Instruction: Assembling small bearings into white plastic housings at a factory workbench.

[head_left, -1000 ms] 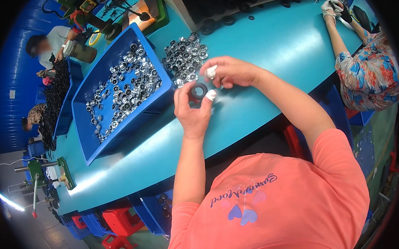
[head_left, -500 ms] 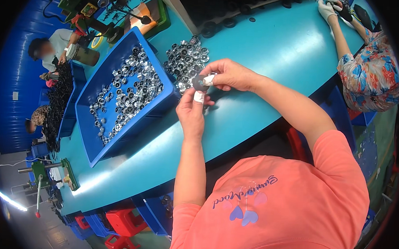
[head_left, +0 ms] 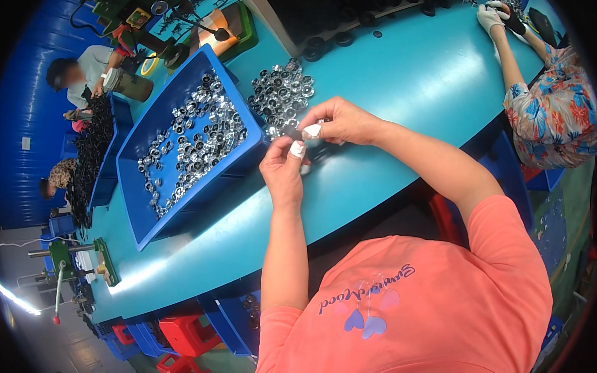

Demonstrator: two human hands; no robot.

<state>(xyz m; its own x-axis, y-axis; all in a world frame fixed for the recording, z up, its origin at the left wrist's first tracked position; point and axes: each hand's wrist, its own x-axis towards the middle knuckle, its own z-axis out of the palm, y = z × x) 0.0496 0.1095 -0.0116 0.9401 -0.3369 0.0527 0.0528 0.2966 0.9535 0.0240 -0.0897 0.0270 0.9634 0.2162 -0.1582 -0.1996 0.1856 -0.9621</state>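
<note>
My left hand (head_left: 284, 169) and my right hand (head_left: 344, 122) meet over the table, right of the blue bin. Between their fingertips is a small dark round piece (head_left: 291, 131), partly hidden by the fingers and blurred. Both hands are closed on it, and white wrapping covers the thumb tips. Just beyond the hands lies a heap of shiny silver round parts with dark centres (head_left: 281, 89). The blue bin (head_left: 252, 139) holds many more of these silver parts.
The teal table (head_left: 410, 78) runs across. Black rings (head_left: 344, 39) lie at its far edge. A green machine (head_left: 129, 12) stands at the back left, a green clamp device (head_left: 105, 261) at the left end. A co-worker in a floral top (head_left: 555, 114) works at the right.
The dark piece has turned from face-on to a more tilted, blurred view between my fingers. Both hands have shifted only slightly, the right one a little lower.
</note>
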